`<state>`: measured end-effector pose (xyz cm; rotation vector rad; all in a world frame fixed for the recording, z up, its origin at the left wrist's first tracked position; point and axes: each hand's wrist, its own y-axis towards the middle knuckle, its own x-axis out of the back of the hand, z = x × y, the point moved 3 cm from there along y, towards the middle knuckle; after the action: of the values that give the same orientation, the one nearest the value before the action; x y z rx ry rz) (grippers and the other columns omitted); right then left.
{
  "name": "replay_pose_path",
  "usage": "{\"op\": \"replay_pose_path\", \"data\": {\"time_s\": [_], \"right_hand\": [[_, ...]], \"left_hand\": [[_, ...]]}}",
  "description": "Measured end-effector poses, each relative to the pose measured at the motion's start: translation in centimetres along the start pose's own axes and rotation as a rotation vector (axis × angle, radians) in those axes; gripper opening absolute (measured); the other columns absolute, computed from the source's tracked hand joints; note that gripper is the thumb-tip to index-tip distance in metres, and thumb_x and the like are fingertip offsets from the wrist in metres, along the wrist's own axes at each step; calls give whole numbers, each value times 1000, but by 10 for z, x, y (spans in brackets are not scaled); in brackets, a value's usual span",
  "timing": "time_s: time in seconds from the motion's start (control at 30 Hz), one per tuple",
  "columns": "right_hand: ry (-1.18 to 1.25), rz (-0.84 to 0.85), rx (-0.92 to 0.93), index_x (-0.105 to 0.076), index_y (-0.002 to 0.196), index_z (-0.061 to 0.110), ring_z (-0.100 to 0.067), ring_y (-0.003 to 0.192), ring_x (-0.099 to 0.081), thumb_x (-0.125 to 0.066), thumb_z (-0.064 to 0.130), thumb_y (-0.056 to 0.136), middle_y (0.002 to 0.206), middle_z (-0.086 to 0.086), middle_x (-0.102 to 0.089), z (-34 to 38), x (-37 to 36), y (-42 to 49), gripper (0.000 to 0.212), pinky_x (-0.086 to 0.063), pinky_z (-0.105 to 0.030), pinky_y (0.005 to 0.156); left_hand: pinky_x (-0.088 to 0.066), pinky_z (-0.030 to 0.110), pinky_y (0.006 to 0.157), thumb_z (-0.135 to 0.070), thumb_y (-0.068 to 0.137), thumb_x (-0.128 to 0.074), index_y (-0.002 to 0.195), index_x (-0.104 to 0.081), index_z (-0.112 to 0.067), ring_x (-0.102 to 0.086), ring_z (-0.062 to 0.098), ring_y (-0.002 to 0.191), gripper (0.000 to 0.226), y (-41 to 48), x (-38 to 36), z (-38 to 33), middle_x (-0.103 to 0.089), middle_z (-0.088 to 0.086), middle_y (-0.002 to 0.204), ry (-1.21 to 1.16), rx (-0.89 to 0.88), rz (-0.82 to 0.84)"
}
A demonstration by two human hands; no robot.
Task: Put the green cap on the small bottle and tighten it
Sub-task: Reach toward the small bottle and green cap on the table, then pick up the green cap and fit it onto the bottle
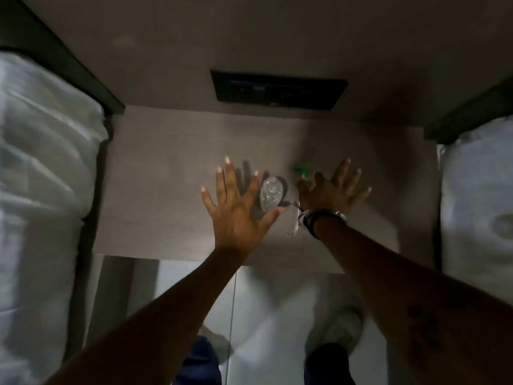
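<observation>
**Hands spread, nothing gripped yet**

While both your hands hang over the counter (155,151), the capping has not begun, so you are at the reach-and-pick-up step.

Head view: your left hand (236,215) is splayed wide, fingers (229,173) fanned and empty, with its thumb just below the bottle (271,196). Your right hand (330,191) is equally open and holds nothing; bracelets (322,218) circle its wrist. The bottle is clear and crinkled, and sits on the counter between your two hands, nearer the left. It looks like you are seeing it almost end-on, so its long axis seems to run up toward the camera, but blur stops me telling whether its mouth faces up. The cap (301,171) is a small green blur on the counter just beyond your right thumb, apart from the bottle; its facing I cannot tell.

Next, I judge, you need to close the left fingers around the bottle body to steady it, pinch the cap with the right, and bring its open side down square over the neck before twisting.
</observation>
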<state>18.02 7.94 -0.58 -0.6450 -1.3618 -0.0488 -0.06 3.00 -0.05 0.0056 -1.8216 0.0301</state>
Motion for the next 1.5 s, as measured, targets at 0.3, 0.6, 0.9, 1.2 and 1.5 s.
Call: {"op": "replay_pose_path", "data": {"time_s": [0.3,0.6,0.9,1.2,1.5], "right_hand": [[-127,-41,-26,-69,105,17,-37,145,-12,-49,51,85,157,-14,-24,13,-11,20,44,-5,-68,112],[387,2,-205,-70,81,15,-24,102,-60,-64,50,73,111,-11,-68,12,23,25,36,-44,-41,96],[1083,-237,185,-71,90,10,-41,112,-58,-66,45,77,113,-26,-64,2,118,-7,38,-45,-54,101],[1022,-453,282,-71,97,9,-34,131,-43,-76,17,75,141,-18,-50,22,94,-35,24,-37,-43,109],[1102,-566,355,-66,100,23,-27,130,-45,-69,36,76,142,-14,-50,17,101,-49,27,-40,-34,106]], "left_hand": [[4,61,111,-85,75,-40,140,-38,-46,-1,33,149,75,1,-9,-8,1,14,163,-242,75,-122],[2,58,112,-75,76,-53,124,-52,-46,-2,27,150,57,4,-6,-16,2,5,163,-377,108,-122],[-3,64,112,-81,75,-48,130,-46,-50,-4,26,150,63,3,-8,-16,-2,5,164,-445,158,-100],[1,60,113,-77,74,-53,133,-39,-53,4,19,150,66,1,-9,-15,3,1,164,-478,164,-74],[3,58,114,-74,73,-56,131,-46,-49,3,20,149,64,0,-9,-17,1,2,163,-527,172,-76]]}}
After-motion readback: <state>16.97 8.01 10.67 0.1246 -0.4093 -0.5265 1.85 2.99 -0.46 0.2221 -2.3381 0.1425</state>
